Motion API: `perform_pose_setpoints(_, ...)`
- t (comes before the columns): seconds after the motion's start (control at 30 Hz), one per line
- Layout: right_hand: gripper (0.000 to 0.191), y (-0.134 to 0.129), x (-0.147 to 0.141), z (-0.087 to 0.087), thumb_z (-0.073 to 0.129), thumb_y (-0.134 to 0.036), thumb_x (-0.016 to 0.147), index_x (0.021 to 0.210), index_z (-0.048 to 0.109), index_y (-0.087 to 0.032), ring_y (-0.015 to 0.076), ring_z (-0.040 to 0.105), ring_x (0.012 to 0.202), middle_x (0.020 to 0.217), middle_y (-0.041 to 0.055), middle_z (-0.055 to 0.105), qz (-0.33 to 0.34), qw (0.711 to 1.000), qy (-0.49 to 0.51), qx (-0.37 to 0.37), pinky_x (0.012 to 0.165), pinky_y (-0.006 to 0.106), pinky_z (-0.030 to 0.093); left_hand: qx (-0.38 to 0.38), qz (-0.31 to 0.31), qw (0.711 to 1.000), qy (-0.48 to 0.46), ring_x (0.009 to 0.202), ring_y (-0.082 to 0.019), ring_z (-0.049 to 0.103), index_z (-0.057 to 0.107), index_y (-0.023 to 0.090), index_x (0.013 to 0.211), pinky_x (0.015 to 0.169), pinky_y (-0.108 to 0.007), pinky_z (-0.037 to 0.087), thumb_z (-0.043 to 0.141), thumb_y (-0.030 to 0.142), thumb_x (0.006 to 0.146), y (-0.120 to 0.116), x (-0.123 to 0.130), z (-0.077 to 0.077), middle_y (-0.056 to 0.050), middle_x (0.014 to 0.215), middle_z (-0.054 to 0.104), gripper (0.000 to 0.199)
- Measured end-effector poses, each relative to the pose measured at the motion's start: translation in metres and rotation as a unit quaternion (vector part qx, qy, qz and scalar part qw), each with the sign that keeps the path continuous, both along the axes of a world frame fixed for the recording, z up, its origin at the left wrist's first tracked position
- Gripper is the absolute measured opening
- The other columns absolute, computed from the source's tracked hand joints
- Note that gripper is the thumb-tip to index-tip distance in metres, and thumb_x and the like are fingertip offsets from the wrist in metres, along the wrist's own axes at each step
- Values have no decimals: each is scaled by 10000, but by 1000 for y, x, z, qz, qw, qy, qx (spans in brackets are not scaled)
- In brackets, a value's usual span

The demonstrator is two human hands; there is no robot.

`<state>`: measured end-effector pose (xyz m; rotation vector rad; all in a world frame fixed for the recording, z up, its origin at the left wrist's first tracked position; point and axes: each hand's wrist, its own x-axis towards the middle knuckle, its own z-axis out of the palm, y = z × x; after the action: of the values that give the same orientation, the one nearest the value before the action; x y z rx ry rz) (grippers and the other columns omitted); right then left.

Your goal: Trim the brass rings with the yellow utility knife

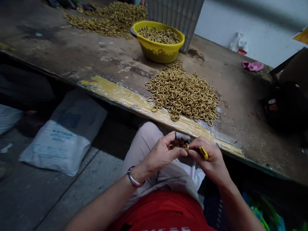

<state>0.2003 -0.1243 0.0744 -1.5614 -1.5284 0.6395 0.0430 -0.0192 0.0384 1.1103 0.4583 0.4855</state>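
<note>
Over my lap, my left hand (163, 152) holds a few gold-coloured metal rings (185, 146) between thumb and fingers. A grey wrap covers one of its fingers. My right hand (209, 157) meets it from the right, its thumb and forefinger pinched at the same rings. A small yellow-handled tool (204, 153) sticks up out of the right fist; its working end is hidden. Just beyond both hands, a heap of similar rings (183, 93) lies on the worn wooden table (115, 64) near its taped front edge.
Behind the heap stands a yellow basin (158, 53) full of rings, against a grey ribbed crate (174, 19). A larger ring pile (108, 19) spreads at the back left. A pink cloth (252, 66) and a black bag (286, 106) lie right. White sacks (64, 138) rest on the floor.
</note>
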Motion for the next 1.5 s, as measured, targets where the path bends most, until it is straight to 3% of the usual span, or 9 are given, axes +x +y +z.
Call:
perform_pose_setpoints(0.13, 125, 0, 1, 0, 584, -261, 935, 878, 672, -193, 157, 596, 756, 816, 34, 639, 4, 1000, -8, -6, 690, 276, 460, 18, -3, 1000, 22, 725, -115, 522, 639, 146, 914, 644, -220, 407, 742, 311, 785, -2, 2, 0, -19, 847, 604, 234)
perform_pose_setpoints(0.33, 134, -1, 2, -5, 613, -272, 920, 836, 688, -200, 155, 599, 738, 785, 21, 656, -48, 996, 71, -16, 696, 277, 474, -106, -4, 994, -36, 511, -62, 377, 641, 134, 964, 461, -195, 262, 666, 358, 803, -5, -2, -7, 7, 686, 562, 277)
perform_pose_setpoints(0.5, 126, 1, 3, -12, 624, -283, 908, 846, 704, -208, 158, 594, 738, 779, 20, 649, -58, 994, 87, 1, 687, 289, 481, -90, -24, 995, 30, 529, -70, 494, 593, 154, 891, 438, -162, 312, 765, 370, 750, -9, 2, -3, 10, 664, 608, 310)
perform_pose_setpoints(0.7, 142, 3, 4, -19, 623, -304, 910, 849, 707, -207, 174, 599, 787, 806, 35, 648, -56, 995, 83, 6, 717, 313, 488, -123, -31, 992, 5, 640, -134, 650, 587, 146, 905, 404, -145, 360, 775, 385, 747, -14, 8, -5, -28, 739, 649, 344)
perform_pose_setpoints(0.9, 119, 6, 5, -21, 625, -278, 911, 846, 701, -212, 174, 604, 792, 800, 26, 647, -52, 995, 78, 16, 733, 318, 484, -150, -37, 988, 2, 584, -102, 621, 580, 142, 900, 378, -131, 282, 767, 389, 762, -15, 9, -7, -29, 742, 655, 339)
perform_pose_setpoints(1.03, 111, 3, 4, -19, 587, -263, 925, 905, 685, -215, 171, 609, 775, 813, 25, 649, -59, 998, 23, 18, 720, 305, 488, -139, -7, 990, 19, 515, -56, 514, 574, 143, 839, 402, -139, 253, 772, 399, 751, -16, 8, -4, 2, 685, 611, 336)
perform_pose_setpoints(1.23, 294, -9, 2, -19, 468, -53, 831, 1032, 636, -186, 170, 600, 768, 881, 57, 625, -42, 980, -194, -21, 680, 264, 470, -126, 62, 990, 21, 511, -51, 392, 560, 159, 816, 452, -168, 259, 768, 410, 742, -19, 7, -3, 42, 634, 527, 334)
perform_pose_setpoints(1.5, 304, -7, 0, -20, 465, -19, 797, 1005, 620, -178, 165, 601, 725, 862, 47, 616, -57, 950, -304, -52, 648, 235, 441, -45, 50, 997, 35, 580, -79, 402, 594, 149, 832, 571, -207, 356, 704, 376, 807, -22, 4, 2, 38, 656, 503, 254)
